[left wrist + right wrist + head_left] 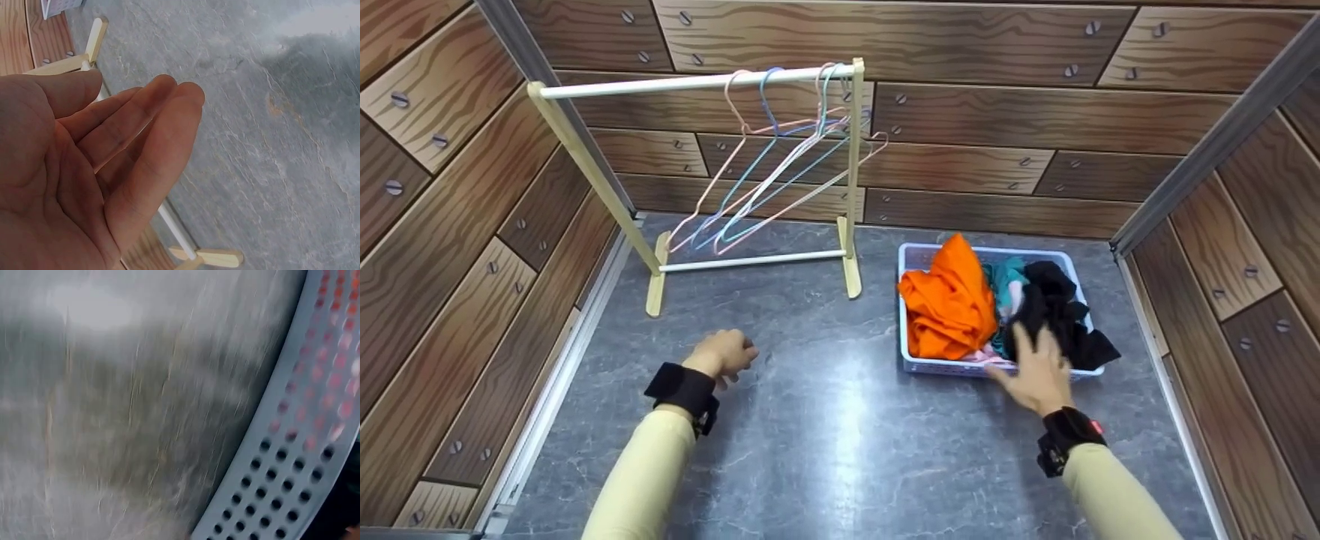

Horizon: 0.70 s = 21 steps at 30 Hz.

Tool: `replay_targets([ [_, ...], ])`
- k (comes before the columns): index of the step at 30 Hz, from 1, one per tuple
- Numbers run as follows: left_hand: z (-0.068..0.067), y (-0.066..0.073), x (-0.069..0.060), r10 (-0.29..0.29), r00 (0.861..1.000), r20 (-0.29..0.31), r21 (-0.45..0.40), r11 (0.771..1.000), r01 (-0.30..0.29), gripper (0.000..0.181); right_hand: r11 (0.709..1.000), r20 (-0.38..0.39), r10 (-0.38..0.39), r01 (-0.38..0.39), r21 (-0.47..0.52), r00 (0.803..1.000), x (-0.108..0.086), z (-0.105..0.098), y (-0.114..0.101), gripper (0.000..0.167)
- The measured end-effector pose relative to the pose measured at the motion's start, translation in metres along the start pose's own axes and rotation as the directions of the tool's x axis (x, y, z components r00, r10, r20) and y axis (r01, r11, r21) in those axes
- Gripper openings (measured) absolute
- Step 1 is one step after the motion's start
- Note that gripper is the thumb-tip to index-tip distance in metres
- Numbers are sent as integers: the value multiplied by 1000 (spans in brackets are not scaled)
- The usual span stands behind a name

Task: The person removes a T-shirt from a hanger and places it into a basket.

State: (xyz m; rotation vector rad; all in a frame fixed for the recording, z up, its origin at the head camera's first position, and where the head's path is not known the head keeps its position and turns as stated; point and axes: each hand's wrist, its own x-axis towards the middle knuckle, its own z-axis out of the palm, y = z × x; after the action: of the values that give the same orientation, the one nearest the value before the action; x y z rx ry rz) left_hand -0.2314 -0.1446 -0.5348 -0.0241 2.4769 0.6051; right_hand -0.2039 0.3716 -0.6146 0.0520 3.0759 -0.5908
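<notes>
My right hand (pixel 1037 373), slightly blurred, reaches with spread fingers over the front rim of a pale perforated plastic basket (pixel 941 368). Its fingertips are at a black garment (pixel 1054 296); whether they touch it I cannot tell. An orange garment (pixel 952 307) is heaped in the left of the basket, with a teal garment (pixel 1005 277) between the two. In the right wrist view the basket's holed side (pixel 275 478) fills the right part. Loosely bent and holding nothing, my left hand (pixel 724 354) hovers above the floor, its palm seen in the left wrist view.
A small clothes rack (pixel 697 82) with a white rail and wooden posts stands at the back left. Several pink, blue and white hangers (pixel 769 184) hang toward its right end. Wood-patterned walls (pixel 997 112) surround the grey marbled floor (pixel 825 450).
</notes>
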Motion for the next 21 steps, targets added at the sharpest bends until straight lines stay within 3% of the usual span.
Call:
replay_targets([
  [4, 1, 1, -1, 0, 1000, 5, 2, 1000, 0, 34, 999, 67, -49, 50, -18, 997, 3, 6, -11, 97],
  [9, 4, 2, -2, 7, 1000, 1, 5, 1000, -7, 34, 997, 83, -15, 21, -71, 996, 15, 7, -16, 83],
  [21, 3, 3, -3, 22, 1000, 3, -22, 1000, -22, 33, 982, 146, 185, -175, -76, 972, 53, -5, -12, 83],
])
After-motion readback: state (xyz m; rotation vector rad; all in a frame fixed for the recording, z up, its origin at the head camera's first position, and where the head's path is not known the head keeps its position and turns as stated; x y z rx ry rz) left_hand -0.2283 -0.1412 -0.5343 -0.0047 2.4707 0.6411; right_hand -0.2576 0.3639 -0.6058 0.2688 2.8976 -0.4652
